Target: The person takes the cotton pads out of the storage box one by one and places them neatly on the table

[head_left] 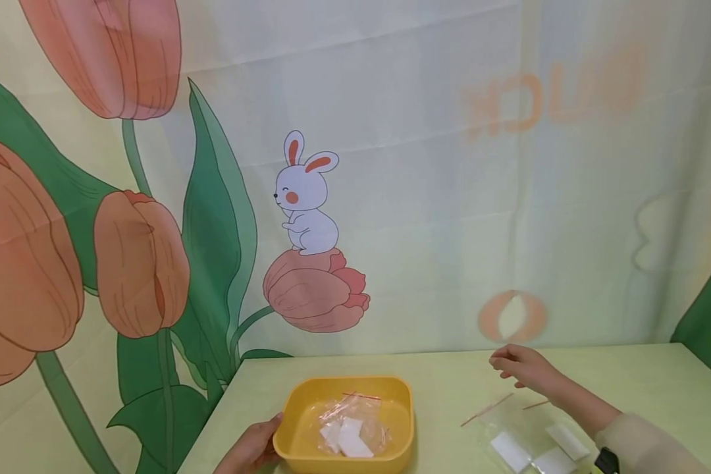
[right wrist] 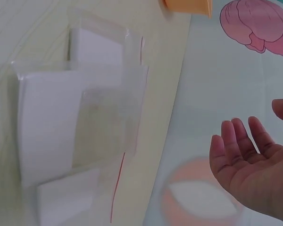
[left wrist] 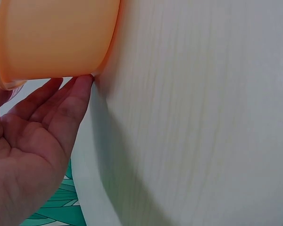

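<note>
My left hand [head_left: 251, 447] grips a yellow plastic basin [head_left: 284, 421] by its left side. In the left wrist view the thumb is up at the basin's rim and the fingers press on its outer wall. Inside the basin lie clear zip bags [head_left: 355, 431] with white pieces in them. My right hand [head_left: 524, 365] is raised, fingers loosely bent and holding nothing, past the far end of several clear zip bags [right wrist: 108, 122] with white rectangular pieces inside. Those bags overlap one another on the table, their red seal strips toward the far side.
The pale green table [head_left: 450, 375] ends at a hanging cloth [head_left: 415, 197] printed with tulips and a rabbit. A dark object [head_left: 607, 461] is at the right wrist, against the light sleeve [head_left: 646, 447].
</note>
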Demonstrator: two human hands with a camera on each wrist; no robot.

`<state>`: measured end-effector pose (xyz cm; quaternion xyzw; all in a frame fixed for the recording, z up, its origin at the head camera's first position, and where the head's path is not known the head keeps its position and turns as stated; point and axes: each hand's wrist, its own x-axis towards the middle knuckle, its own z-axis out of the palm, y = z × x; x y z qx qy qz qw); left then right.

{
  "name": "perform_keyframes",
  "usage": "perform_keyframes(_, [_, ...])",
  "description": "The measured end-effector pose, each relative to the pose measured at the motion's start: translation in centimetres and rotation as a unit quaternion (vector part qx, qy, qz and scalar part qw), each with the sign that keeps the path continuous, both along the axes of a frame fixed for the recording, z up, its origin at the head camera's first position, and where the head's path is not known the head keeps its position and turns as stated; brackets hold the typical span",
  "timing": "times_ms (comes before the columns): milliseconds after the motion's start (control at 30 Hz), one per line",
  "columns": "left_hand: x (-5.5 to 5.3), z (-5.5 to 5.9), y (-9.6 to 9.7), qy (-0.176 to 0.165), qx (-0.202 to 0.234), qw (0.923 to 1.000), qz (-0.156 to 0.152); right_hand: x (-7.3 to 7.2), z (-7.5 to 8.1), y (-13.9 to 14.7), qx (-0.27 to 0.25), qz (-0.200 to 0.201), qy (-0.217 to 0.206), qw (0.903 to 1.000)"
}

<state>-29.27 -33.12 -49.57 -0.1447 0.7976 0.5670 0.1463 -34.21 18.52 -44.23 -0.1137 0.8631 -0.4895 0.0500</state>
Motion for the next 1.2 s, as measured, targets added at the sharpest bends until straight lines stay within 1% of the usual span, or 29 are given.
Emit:
perform_keyframes(67, [0.0,0.0,-0.1,-0.003,0.000,1.0000,0.000,-0.1,0.2,-0.4,-0.002,0.005,0.000,1.0000])
perform_keyframes(133, [-0.1,0.0,-0.3,-0.004,0.004,1.0000,-0.007,-0.2,0.3,-0.8,-0.002,0.010,-0.001,0.9999])
perform_keyframes(267, [-0.7,-0.5,-1.1,-0.022,0.017,0.9995,-0.016,-0.6,0.5,-1.3,-0.004,0.017,-0.007,0.9998])
perform_keyframes(333, [-0.9,-0.6,-1.2,-0.023,0.019,0.9994,-0.016,-0.8,0.8,-1.6,-0.001,0.021,-0.008,0.9997])
perform_keyframes(433, [-0.8,-0.5,-0.8,-0.016,0.017,0.9997,-0.007,-1.2,1.4,-2.1,0.006,0.033,-0.011,0.9994])
perform_keyframes(533, [-0.3,-0.1,-0.4,-0.002,0.011,0.9999,-0.002,-1.6,2.2,-2.6,0.009,0.046,-0.016,0.9988])
perform_keyframes(633, [-0.1,0.0,-0.4,-0.008,0.010,0.9999,-0.011,-1.8,3.0,-3.3,0.004,0.061,-0.026,0.9978])
perform_keyframes(800, [0.2,0.0,-0.5,-0.011,0.016,0.9997,-0.015,-2.0,3.6,-4.7,-0.018,0.103,-0.050,0.9933])
perform_keyframes(833, [0.3,-0.1,-0.4,-0.005,0.019,0.9998,-0.008,-2.0,3.7,-5.0,-0.023,0.110,-0.057,0.9920])
perform_keyframes(967, [0.3,-0.2,-0.3,-0.004,0.021,0.9998,-0.002,-2.4,3.8,-6.3,-0.033,0.135,-0.080,0.9870])
perform_keyframes(1067, [0.2,-0.3,-0.3,-0.003,0.018,0.9998,0.000,-2.7,4.1,-7.4,-0.022,0.149,-0.096,0.9839])
perform_keyframes(1200, [0.0,0.0,-0.4,-0.002,0.011,0.9999,0.005,-3.0,5.0,-9.1,0.004,0.163,-0.117,0.9797])
